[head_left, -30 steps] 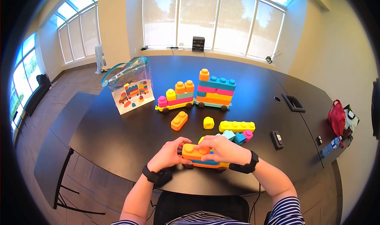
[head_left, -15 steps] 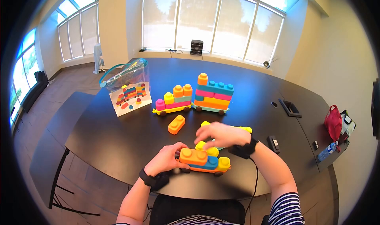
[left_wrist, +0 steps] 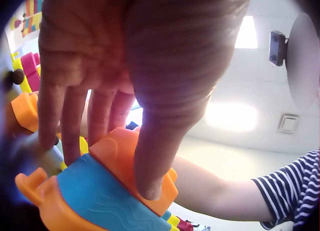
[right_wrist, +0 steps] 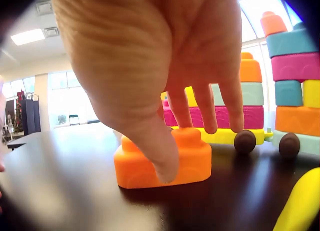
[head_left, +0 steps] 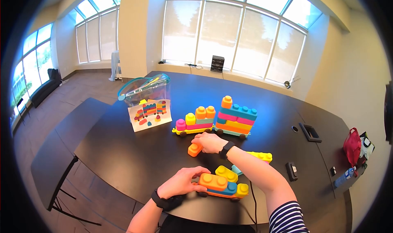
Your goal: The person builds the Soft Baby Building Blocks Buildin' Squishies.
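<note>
Near the front table edge stands a toy wagon, with an orange wheeled base, a blue block (left_wrist: 105, 191) and an orange block (head_left: 213, 182) stacked on it, plus a yellow stud block (head_left: 242, 189) at its right end. My left hand (head_left: 180, 184) holds the wagon's left end, thumb across the orange top block and fingers behind. Farther forward, my right hand (head_left: 211, 143) pinches a loose two-stud orange block (right_wrist: 192, 163), thumb on its near face and fingers on the far side. The block sits low at the tabletop. A yellow block (head_left: 226, 173) lies behind the wagon.
Two built wagons, a low stepped one (head_left: 192, 127) and a taller one (head_left: 235, 122), stand beyond my right hand. A clear bag with a picture card (head_left: 150, 115) is at left. A long yellow block (head_left: 262, 156) lies partly behind my right forearm; a black device (head_left: 291, 171) sits farther right.
My right hand has left the wagon, moved forward and left past the yellow block, and taken hold of the loose orange block. My left hand stays on the wagon.
</note>
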`<state>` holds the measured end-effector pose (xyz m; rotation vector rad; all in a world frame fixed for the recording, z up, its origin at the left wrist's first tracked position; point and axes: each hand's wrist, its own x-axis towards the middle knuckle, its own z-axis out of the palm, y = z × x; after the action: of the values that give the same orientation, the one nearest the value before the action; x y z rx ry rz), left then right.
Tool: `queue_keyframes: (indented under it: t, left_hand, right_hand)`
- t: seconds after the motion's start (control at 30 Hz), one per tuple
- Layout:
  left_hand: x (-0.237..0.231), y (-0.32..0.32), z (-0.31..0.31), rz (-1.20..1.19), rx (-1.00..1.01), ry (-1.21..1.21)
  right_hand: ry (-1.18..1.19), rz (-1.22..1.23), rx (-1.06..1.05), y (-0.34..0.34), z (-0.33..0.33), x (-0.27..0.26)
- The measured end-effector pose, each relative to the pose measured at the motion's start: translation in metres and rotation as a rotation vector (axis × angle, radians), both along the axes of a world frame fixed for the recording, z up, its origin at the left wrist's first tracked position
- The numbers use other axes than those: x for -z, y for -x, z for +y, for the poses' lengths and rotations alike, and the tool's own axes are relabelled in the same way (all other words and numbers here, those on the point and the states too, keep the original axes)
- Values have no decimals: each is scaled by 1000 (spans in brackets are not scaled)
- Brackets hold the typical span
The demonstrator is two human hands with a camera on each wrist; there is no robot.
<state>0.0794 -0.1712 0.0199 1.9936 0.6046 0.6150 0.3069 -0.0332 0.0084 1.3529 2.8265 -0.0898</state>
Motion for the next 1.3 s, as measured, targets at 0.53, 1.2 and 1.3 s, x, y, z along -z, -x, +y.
queue_keyframes:
  t: [0.53, 1.2, 1.3]
  left_hand:
    - [1, 2, 1, -33, -8, -11]
    - [2, 0, -1, -8, -38, -36]
    - [2, 0, -1, -11, -42, -2]
  right_hand:
    - [-201, 637, 149, -71, -180, -101]
    - [-175, 490, 349, -74, -276, -40]
    - [-172, 445, 361, -72, -275, -40]
